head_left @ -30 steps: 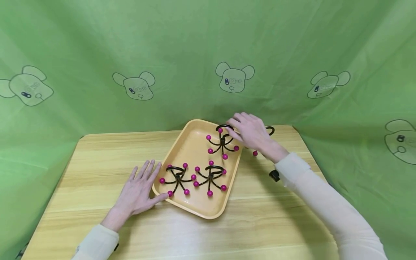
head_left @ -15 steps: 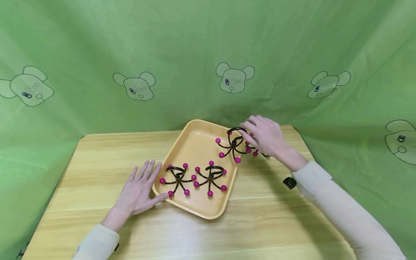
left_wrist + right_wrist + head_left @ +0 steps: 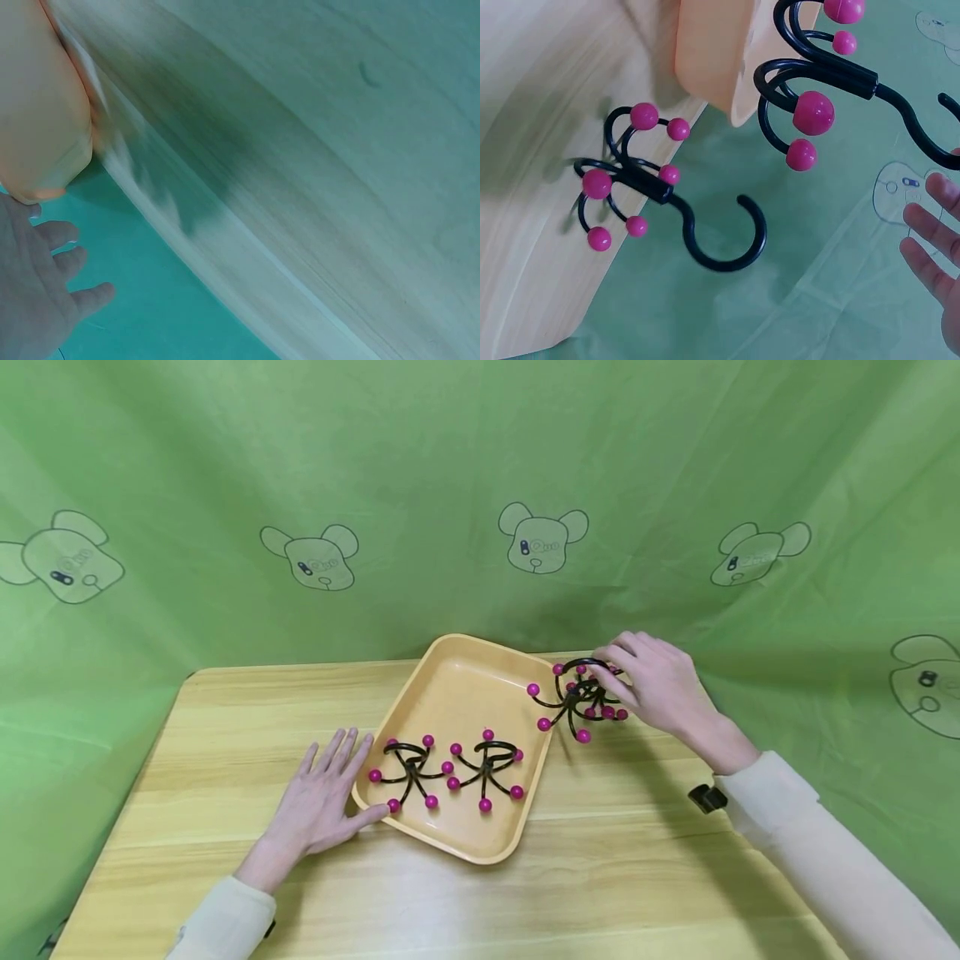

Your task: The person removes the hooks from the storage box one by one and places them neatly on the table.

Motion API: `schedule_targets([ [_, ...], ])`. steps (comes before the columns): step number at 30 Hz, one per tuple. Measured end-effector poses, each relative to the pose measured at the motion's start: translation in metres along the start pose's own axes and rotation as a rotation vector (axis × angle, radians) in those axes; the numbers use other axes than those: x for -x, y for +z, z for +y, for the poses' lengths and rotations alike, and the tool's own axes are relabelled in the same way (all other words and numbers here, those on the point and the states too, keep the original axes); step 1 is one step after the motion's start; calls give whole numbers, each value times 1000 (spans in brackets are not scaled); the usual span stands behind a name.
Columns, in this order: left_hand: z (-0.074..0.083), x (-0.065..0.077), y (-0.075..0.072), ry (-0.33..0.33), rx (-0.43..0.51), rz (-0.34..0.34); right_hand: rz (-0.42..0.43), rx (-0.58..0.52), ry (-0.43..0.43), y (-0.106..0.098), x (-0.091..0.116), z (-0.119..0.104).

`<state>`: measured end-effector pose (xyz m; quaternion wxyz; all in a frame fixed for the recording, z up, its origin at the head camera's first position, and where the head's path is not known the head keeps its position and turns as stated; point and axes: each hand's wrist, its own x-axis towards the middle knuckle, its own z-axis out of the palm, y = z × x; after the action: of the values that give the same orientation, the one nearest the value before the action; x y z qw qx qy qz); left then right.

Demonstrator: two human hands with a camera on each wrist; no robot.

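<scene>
My right hand (image 3: 660,685) pinches a black hook hanger (image 3: 572,697), its curved arms tipped with pink balls, by its top hook. In the right wrist view, this held hanger (image 3: 840,75) hangs off the table surface beside the fingers. Behind it, a second such hanger (image 3: 641,180) stands on the table, partly hidden in the head view. Two more hangers sit in a yellow tray (image 3: 450,693): one at the left (image 3: 410,768), one at the right (image 3: 487,768). My left hand (image 3: 315,806) lies with straight, spread fingers against the tray's near-left side, thumb at the rim.
A wooden table (image 3: 247,718) carries the tray, which sits at an angle near the back edge. A green curtain (image 3: 420,593) printed with mouse heads hangs right behind the table and along both sides.
The right hand has moved right and slightly nearer, carrying its hanger from over the tray's far right corner to past the right rim. Left hand, tray and the two hangers in it stay put.
</scene>
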<state>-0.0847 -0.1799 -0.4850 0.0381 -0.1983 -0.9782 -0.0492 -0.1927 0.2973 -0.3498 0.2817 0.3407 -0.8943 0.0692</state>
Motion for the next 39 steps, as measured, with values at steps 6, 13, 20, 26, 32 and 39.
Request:
schedule_targets([
  [6,0,-1,-1,-2,2,-8,47,17,-8,-5,14,9],
  [13,0,-2,0,-4,15,-1,61,33,15,-12,30,17],
  [20,0,-2,1,-4,14,2,48,37,42,-21,44,23],
  [26,0,-1,1,-13,17,3,29,38,63,-26,56,31],
  [32,1,0,0,-13,19,0,-7,57,97,-31,71,44],
  [39,1,-1,0,-10,5,4,-61,66,142,-35,83,60],
])
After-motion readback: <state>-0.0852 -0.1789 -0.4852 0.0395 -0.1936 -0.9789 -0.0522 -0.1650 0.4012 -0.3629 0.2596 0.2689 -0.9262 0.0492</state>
